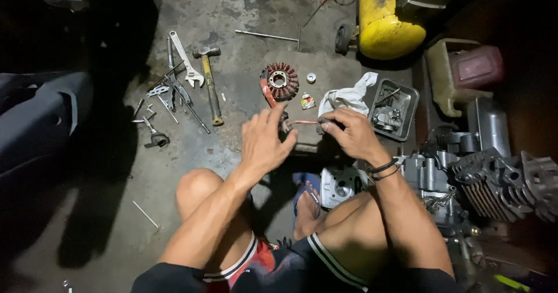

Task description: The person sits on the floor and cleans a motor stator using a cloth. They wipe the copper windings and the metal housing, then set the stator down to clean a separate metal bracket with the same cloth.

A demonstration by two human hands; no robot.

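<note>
Right hand (pixel 350 134) pinches small dark part (pixel 325 124) mid-floor, below stator coil (pixel 279 81); left hand (pixel 264 142) spread open, empty, just beside. Inspecting step; next needs firmer two-handed grip. Hammer (pixel 210 84) lies left.

Hands (pixel 264 139) over stator (pixel 279 82), floor tools (pixel 186 60)

— Left of the hands? 
— Hammer (pixel 210 85) on the floor (pixel 174 171), adjustable wrench (pixel 185 60) just left of it, loose hand tools (pixel 165 95) further left.

— Ahead of the hands? 
— Stator coil (pixel 280 81), with a small ring (pixel 311 78) just to its right. Rag (pixel 347 97) right of that, then a tray (pixel 409 113) holding a carburettor (pixel 384 117).

— Behind all that? 
— Compressor tank (pixel 383 25), a long rod (pixel 268 35) to its left.

— By the knees? 
— Left hand (pixel 264 142) and right hand (pixel 349 131) close together above the legs, a small part (pixel 326 124) in the right. Engine block (pixel 482 177) at far right, round cover (pixel 342 185) between the legs.
</note>
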